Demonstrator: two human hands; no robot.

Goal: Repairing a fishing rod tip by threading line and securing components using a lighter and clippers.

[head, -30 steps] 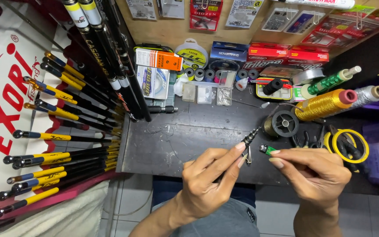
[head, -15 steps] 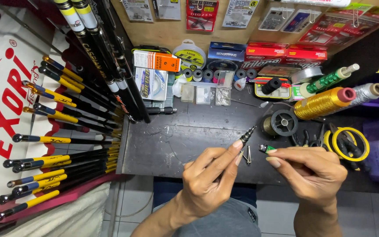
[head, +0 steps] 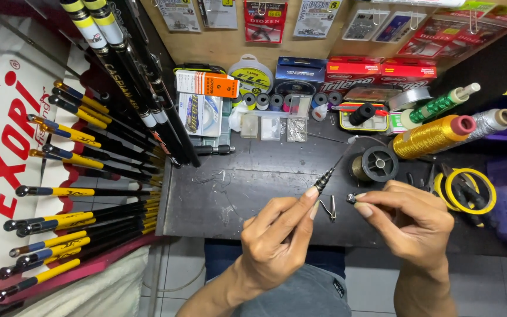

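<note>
My left hand (head: 280, 235) grips a thin black rod tip section (head: 325, 178) between thumb and fingers, its slender end pointing up and right over the dark worktable (head: 224, 188). A small metal wire guide (head: 329, 208) hangs just below that tip. My right hand (head: 409, 220) pinches a tiny dark metal piece (head: 352, 198) at its fingertips, a short gap to the right of the rod tip. Both hands hover above the table's front edge.
A black line spool (head: 379, 163) sits just behind my hands. Gold (head: 429, 136), green and silver thread spools lie at the right, with scissors and yellow tape rings (head: 463, 191). Small boxes and packets line the back. Fishing rods (head: 83, 194) fan out at the left.
My two hands have stayed close together over the table's front edge; the green bit seen at my right fingertips earlier is hidden now and a small dark piece shows there.
</note>
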